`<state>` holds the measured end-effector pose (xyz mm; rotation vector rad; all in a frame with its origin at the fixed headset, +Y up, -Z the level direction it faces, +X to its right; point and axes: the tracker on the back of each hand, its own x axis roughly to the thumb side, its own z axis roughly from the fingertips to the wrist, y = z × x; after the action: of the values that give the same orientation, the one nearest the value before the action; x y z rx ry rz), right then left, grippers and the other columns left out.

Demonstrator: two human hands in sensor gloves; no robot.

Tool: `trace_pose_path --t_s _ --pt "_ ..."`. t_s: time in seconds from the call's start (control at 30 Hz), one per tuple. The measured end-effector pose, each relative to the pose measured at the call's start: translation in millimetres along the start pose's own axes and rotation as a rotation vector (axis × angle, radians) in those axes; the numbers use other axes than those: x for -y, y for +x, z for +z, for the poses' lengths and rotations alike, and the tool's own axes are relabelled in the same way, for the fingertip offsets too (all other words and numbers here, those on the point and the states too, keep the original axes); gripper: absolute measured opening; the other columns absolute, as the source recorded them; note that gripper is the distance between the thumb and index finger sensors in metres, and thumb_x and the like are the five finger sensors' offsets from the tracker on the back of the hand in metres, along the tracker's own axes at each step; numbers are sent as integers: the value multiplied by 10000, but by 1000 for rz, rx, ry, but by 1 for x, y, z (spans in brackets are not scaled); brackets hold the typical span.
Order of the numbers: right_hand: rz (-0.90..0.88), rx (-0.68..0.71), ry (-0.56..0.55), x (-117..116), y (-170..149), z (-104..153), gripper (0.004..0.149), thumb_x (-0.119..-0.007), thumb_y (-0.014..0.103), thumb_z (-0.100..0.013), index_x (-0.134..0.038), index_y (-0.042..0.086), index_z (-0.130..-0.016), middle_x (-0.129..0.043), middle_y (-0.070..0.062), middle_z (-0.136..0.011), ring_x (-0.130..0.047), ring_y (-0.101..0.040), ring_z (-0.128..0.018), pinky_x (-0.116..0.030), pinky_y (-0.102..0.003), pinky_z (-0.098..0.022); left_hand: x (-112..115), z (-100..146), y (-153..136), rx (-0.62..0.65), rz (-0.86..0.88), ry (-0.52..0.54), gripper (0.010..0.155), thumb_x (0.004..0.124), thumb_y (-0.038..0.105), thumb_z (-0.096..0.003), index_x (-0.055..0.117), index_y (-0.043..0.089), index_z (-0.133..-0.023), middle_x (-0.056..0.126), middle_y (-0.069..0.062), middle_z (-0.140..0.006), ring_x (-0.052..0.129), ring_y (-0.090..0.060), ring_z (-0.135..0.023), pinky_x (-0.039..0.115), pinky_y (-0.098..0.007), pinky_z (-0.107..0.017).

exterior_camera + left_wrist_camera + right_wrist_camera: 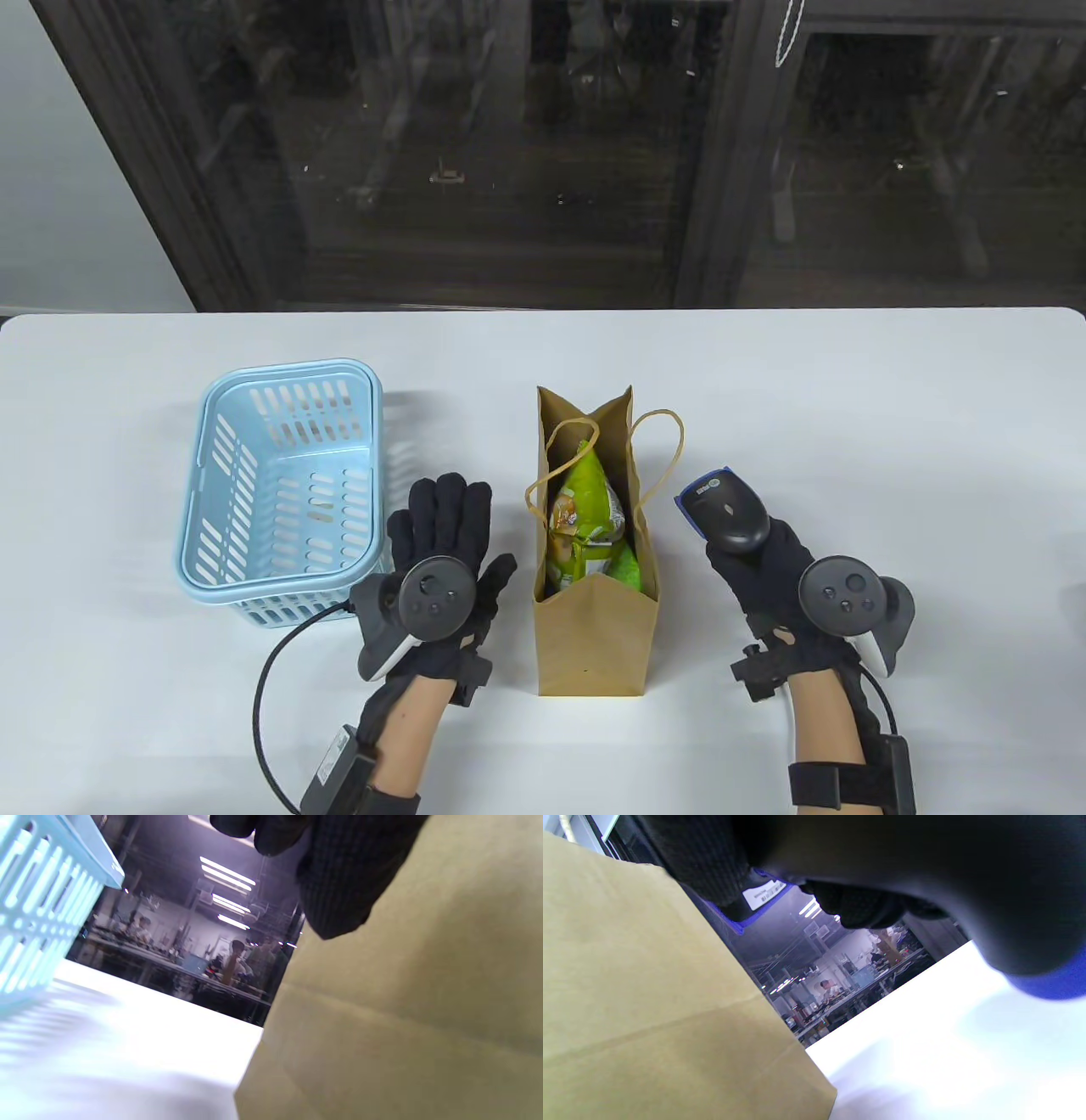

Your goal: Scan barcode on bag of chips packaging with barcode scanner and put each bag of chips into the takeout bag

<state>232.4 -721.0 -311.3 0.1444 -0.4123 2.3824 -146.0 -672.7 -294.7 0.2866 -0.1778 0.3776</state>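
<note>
A brown paper takeout bag (594,632) stands upright mid-table with green bags of chips (585,518) inside it. My left hand (445,543) hovers just left of the bag, fingers straight and together, holding nothing. My right hand (768,564) grips a black barcode scanner (725,509) with a blue edge, just right of the bag. In the left wrist view the takeout bag (403,1005) fills the right side. The right wrist view has the takeout bag (640,1005) on the left and the barcode scanner (759,895) above it.
A light blue plastic basket (280,484) sits left of my left hand with nothing in it; the basket (38,904) also appears at the left of the left wrist view. The white table (891,424) extends to the right. Dark glass panels stand behind the table's far edge.
</note>
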Motion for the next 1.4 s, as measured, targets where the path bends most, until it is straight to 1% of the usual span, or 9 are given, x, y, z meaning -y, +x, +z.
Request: trace_pose_path --t_s 0.07,0.13,0.3,0.5,0.73,0.83,0.97,1.17,1.4 --pt "20 -11 -15 3 0 -1 524 -791 448 -571 -705 98 -951 -779 -150 -902 -921 -307 -641 -831 -446 -469 1 -1 -1 -9 -23 -12 800 895 362 -491 452 149 -1121 341 -143 -1173 212 -400 -1048 248 -634 -680" --pt "30 -26 -36 6 0 -2 525 -786 442 -578 -694 91 -958 -765 -156 -916 -913 -315 -657 -824 -455 -481 3 -2 -3 -23 16 -10 795 896 354 -491 456 143 -1119 348 -149 -1171 214 -402 -1046 244 -634 -679" --pt "107 -90 -124 26 -3 -15 545 -776 443 -573 -679 80 -969 -740 -169 -942 -900 -331 -696 -812 -473 -504 10 -5 -6 -29 0 -47 799 896 362 -492 454 138 -1119 352 -155 -1169 218 -405 -1044 239 -629 -677" --pt "229 -252 -169 48 -34 -42 584 -771 419 -560 -608 91 -1015 -663 -151 -1004 -848 -326 -767 -774 -478 -556 13 -6 -6 -41 4 -65 799 892 369 -493 456 131 -1119 359 -159 -1169 222 -408 -1044 236 -631 -675" --pt "409 -533 -69 45 -90 -74 695 -692 403 -545 -362 168 -1110 -402 -76 -1140 -622 -304 -969 -584 -509 -760 15 -7 -13 -75 15 -82 796 892 367 -491 458 133 -1117 364 -158 -1168 224 -408 -1042 232 -623 -674" --pt "460 -615 -15 40 -110 -84 738 -668 375 -551 -258 169 -1129 -297 -70 -1166 -530 -308 -1022 -515 -513 -810 16 -7 -12 -74 22 -92 800 891 370 -493 453 133 -1118 358 -158 -1169 218 -406 -1043 224 -628 -672" --pt "597 -701 75 32 -131 -96 782 -684 311 -558 -170 166 -1129 -213 -71 -1174 -449 -315 -1050 -456 -511 -845 17 -7 -12 -73 27 -99 801 892 370 -492 453 132 -1119 357 -159 -1169 215 -407 -1043 223 -628 -671" --pt "623 -755 163 22 -148 -100 794 -734 209 -566 -163 176 -1117 -188 -75 -1179 -411 -334 -1077 -430 -489 -875 22 -8 -15 -82 29 -110 800 891 367 -493 452 131 -1119 355 -157 -1170 212 -406 -1042 222 -629 -670" --pt "593 -746 206 20 -151 -96 785 -755 210 -570 -183 185 -1108 -209 -68 -1180 -432 -333 -1082 -455 -473 -869 23 -7 -14 -83 26 -116 804 889 369 -494 443 133 -1120 346 -158 -1170 206 -407 -1041 222 -630 -670"
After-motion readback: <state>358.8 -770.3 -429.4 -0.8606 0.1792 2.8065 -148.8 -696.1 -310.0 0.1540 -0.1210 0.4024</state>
